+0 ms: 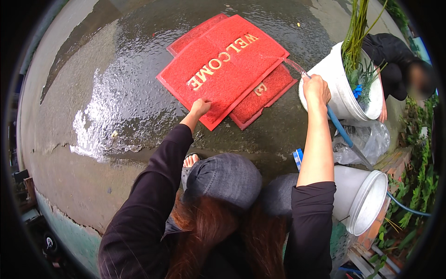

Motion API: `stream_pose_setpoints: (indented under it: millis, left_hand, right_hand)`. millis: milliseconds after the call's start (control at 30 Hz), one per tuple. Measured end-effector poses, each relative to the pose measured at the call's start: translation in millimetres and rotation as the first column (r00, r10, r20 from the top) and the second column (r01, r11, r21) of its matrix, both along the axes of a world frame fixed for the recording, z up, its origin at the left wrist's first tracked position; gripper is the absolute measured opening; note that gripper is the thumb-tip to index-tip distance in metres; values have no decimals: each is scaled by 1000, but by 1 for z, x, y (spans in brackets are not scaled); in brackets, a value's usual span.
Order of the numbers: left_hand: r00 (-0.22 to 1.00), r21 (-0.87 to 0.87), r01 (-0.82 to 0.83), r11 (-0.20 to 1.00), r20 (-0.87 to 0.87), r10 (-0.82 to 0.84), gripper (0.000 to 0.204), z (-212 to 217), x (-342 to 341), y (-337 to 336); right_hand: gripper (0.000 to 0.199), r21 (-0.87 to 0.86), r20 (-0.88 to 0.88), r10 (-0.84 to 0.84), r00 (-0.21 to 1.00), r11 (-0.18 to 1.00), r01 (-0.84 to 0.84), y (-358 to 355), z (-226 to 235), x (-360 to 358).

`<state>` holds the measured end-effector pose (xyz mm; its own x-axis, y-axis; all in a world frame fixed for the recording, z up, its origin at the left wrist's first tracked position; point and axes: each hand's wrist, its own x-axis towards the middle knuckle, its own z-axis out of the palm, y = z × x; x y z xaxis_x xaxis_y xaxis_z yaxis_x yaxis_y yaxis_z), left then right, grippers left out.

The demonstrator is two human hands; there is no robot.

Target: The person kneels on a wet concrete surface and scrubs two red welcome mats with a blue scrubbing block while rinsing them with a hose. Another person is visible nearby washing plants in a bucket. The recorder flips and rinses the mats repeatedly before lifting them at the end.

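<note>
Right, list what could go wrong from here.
The shiny wet concrete could be slippery underfoot. Water from the blue hose in the right hand might splash the person beside the tilted white bucket. The top red mat, askew on more red matting, could slide if the left hand tugs it.

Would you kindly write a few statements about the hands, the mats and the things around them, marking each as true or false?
1. The right hand holds a blue hose. True.
2. The left hand is on the hose too. False: it is at the edge of the upper red mat.
3. Water comes out of the hose beside the upper red mat. True.
4. The green stems lie on top of the mats. False: they are in a white bucket at the right.
5. The ground left of the mats is wholly dry. False: much of it is wet and shiny.
6. Part of another red mat shows from under the upper one. True.
</note>
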<state>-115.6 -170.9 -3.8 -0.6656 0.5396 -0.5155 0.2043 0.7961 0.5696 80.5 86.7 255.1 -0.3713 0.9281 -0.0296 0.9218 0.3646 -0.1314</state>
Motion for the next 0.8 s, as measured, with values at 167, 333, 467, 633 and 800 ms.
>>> stream_pose_setpoints:
  millis: [167,333,467,633,800]
  left_hand:
    - [996,38,87,995,-39,-86,32,-2,8,-12]
    - [975,16,215,977,-70,-213,31,6,22,-19]
    - [923,-37,345,938,-166,-346,33,14,36,-25]
    - [900,-165,391,905,-137,-414,48,23,49,-30]
    - [899,-163,388,907,-150,-412,52,27,57,-32]
  right_hand:
    - [35,15,-35,-42,998,999,43,10,-3,6]
    - [34,36,-50,-23,998,999,25,10,-4,5]
    - [34,77,-92,3,996,997,4,9,-7,4]
    - [32,135,-108,55,993,990,-40,1,0,-3]
    - [31,140,-120,105,987,986,-87,-5,3,-9]
